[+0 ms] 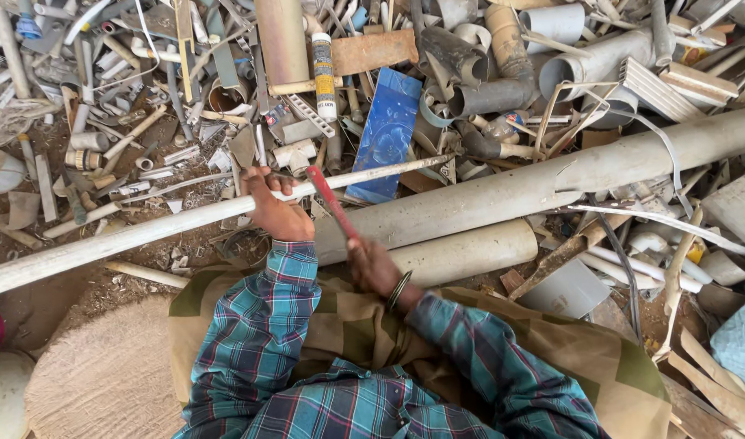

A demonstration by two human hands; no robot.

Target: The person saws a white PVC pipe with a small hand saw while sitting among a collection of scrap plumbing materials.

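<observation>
Fingers [263, 180] of left hand [277, 213] curled around thin white pipe [145, 232], gripping it where it crosses in front of the body. Fingers of right hand [372, 264] closed around the lower end of red-handled tool [332, 203], its shaft slanting up and left toward the thin pipe, tip just beside the left hand's grip. Green bangle [399, 289] on the right wrist. Both sleeves in teal plaid [259, 325]. Thin white pipe lying long and slanted, low at far left, rising rightward past the hand to a tapered end near blue panel [386, 134]. Beyond the hands, thick grey pipe [551, 183] running from mid-frame up to the right edge; shorter cream pipe [462, 252] just beneath it, close to the right hand. Yellow-and-white sealant tube [324, 77] upright in the scrap heap behind. Cut pipe pieces, fittings and strips scattered over dirt floor [31, 236]. Woven mat [104, 374] at lower left.
</observation>
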